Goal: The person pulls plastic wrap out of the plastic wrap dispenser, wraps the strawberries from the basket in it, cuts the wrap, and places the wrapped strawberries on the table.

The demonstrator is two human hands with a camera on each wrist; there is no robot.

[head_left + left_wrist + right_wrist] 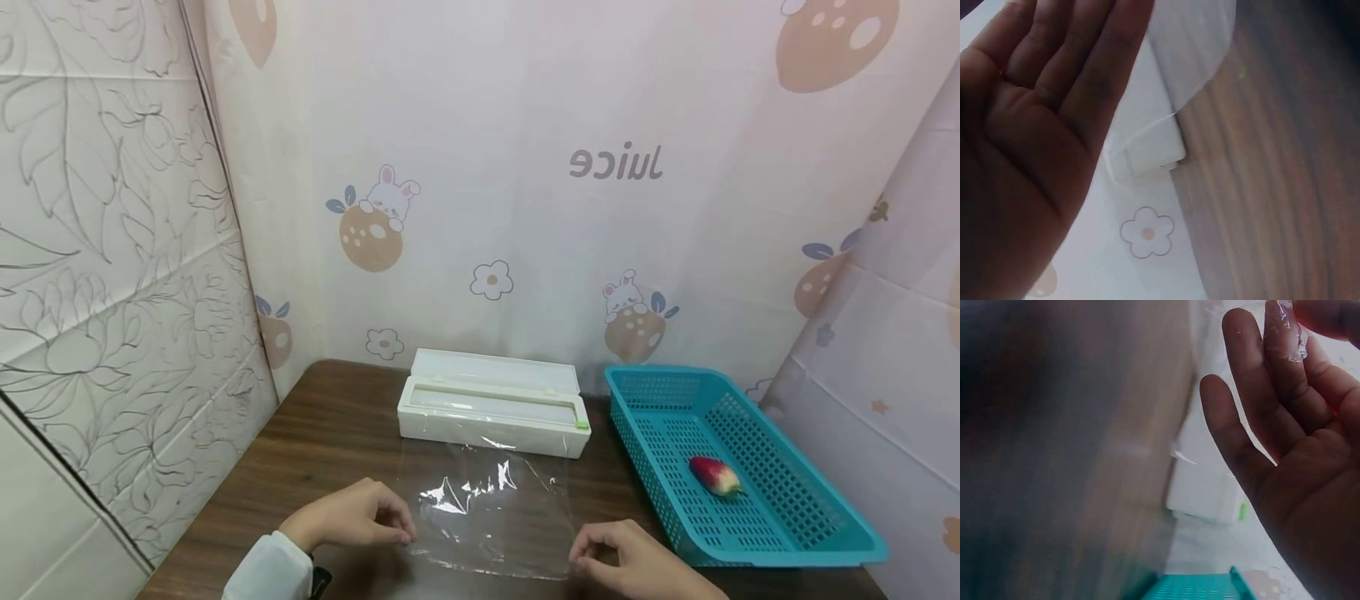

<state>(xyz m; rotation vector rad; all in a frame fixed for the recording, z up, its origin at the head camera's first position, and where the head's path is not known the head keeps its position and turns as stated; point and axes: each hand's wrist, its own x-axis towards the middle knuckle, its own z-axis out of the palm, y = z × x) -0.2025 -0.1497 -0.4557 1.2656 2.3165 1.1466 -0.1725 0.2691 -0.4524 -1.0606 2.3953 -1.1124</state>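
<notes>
A sheet of clear plastic wrap (pixel 487 508) stretches from a white wrap dispenser box (pixel 491 433) toward the front of the table. My left hand (pixel 363 515) pinches the sheet's near left corner between thumb and fingers. At the near right corner, my right hand (pixel 626 557) pinches the wrap; a crumpled bit of film (pixel 1297 347) shows at its fingertips in the right wrist view. The dispenser's lid (pixel 495 369) is raised at the back, and a small green piece (pixel 582 424) sits at its right end. In the left wrist view the film (pixel 1194 56) hangs beyond the fingers.
A teal plastic basket (pixel 795 546) stands on the right of the dark wood table (pixel 300 450). Inside it lies a red and pale yellow fruit (pixel 715 476). A printed curtain (pixel 480 208) hangs behind the table, with a patterned wall (pixel 120 250) on the left.
</notes>
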